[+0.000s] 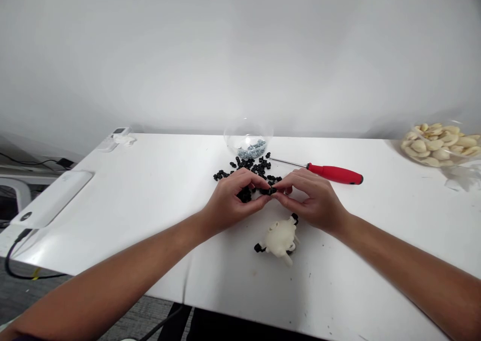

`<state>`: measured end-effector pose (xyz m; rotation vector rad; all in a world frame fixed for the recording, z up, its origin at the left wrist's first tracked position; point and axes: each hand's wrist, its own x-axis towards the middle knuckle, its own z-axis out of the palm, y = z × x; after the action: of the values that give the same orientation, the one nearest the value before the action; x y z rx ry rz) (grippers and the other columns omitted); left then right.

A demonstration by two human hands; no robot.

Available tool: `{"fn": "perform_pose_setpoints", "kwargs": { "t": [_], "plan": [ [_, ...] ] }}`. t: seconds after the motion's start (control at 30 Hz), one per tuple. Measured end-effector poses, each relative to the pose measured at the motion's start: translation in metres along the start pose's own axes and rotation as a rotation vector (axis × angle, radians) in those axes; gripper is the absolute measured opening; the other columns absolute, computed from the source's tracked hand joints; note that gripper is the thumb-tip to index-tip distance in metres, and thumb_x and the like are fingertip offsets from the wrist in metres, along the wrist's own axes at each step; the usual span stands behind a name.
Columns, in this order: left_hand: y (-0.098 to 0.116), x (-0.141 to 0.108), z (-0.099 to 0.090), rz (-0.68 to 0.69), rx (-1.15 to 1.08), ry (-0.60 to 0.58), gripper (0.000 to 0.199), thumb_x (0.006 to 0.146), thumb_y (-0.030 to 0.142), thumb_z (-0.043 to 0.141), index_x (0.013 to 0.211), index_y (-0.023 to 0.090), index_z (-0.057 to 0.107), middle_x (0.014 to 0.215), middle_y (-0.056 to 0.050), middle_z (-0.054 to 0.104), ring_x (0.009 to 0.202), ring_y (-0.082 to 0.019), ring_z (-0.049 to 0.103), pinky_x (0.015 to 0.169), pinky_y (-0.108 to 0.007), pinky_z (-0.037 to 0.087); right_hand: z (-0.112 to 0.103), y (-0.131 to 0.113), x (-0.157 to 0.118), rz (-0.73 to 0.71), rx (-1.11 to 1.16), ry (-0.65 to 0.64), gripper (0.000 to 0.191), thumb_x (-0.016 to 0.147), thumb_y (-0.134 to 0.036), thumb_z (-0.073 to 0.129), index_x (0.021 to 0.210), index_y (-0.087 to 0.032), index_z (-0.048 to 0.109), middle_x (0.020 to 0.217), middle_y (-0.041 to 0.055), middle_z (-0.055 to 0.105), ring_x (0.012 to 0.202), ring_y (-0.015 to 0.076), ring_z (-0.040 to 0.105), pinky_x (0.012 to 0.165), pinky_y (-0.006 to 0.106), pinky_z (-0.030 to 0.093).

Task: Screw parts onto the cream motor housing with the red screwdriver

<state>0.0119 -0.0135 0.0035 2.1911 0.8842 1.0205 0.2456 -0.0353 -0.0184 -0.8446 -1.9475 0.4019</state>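
My left hand (235,196) and my right hand (313,196) meet above the middle of the white table. Between their thumbs and forefingers they pinch a small black part (268,191), each hand at one end. Just behind and under my left fingers lies a pile of small black pieces (259,167). Nearer to me, below my right hand, a cream-coloured rounded plastic piece (280,238) rests on the table with black parts fitted at its ends.
Behind the pile stands a clear bowl (248,143) of small metal screws. A screwdriver with a red handle (334,174) lies right of it. Cream pieces fill a clear bowl (439,143) at the far right. A white device (54,198) sits on the table's left edge.
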Motion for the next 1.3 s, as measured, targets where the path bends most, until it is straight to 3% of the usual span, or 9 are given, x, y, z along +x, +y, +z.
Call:
{"fn": "perform_pose_setpoints", "kwargs": {
  "t": [0.43, 0.8, 1.13, 1.3],
  "plan": [
    [-0.0013, 0.0013, -0.0015, 0.032, -0.009, -0.005, 0.008, 0.093, 0.022, 0.080, 0.099, 0.023, 0.074, 0.098, -0.005, 0.077, 0.097, -0.021, 0.069, 0.089, -0.038, 0.057, -0.0004, -0.0012, 0.0005, 0.044, 0.042, -0.033, 0.011, 0.095, -0.021, 0.079, 0.104, -0.023, 0.072, 0.087, 0.0022, 0.077, 0.073, 0.0172, 0.066, 0.068, 0.035, 0.055],
    [0.0010, 0.0001, -0.0024, -0.041, 0.012, 0.015, 0.010, 0.094, 0.025, 0.078, 0.097, 0.022, 0.070, 0.090, -0.003, 0.072, 0.083, -0.017, 0.067, 0.075, -0.031, 0.055, 0.0003, -0.0006, 0.0004, 0.049, 0.074, -0.026, 0.024, 0.095, -0.020, 0.077, 0.118, -0.026, 0.073, 0.096, 0.0029, 0.079, 0.076, 0.0173, 0.068, 0.069, 0.035, 0.058],
    [-0.0022, 0.0007, -0.0026, -0.001, 0.034, 0.015, 0.008, 0.092, 0.023, 0.077, 0.097, 0.022, 0.071, 0.094, -0.004, 0.074, 0.089, -0.019, 0.067, 0.080, -0.034, 0.055, 0.0005, 0.0000, -0.0002, 0.057, 0.098, -0.024, 0.026, 0.096, -0.020, 0.077, 0.121, -0.025, 0.074, 0.094, 0.0032, 0.077, 0.077, 0.0172, 0.067, 0.068, 0.034, 0.059],
    [-0.0015, -0.0013, -0.0018, -0.052, -0.013, -0.004, 0.010, 0.094, 0.023, 0.075, 0.104, 0.021, 0.073, 0.101, -0.006, 0.078, 0.092, -0.019, 0.073, 0.082, -0.034, 0.059, -0.0002, 0.0003, 0.0004, 0.054, 0.127, -0.014, 0.026, 0.097, -0.016, 0.072, 0.120, -0.027, 0.078, 0.095, 0.0042, 0.077, 0.076, 0.0170, 0.068, 0.065, 0.033, 0.059]
  ]
}}
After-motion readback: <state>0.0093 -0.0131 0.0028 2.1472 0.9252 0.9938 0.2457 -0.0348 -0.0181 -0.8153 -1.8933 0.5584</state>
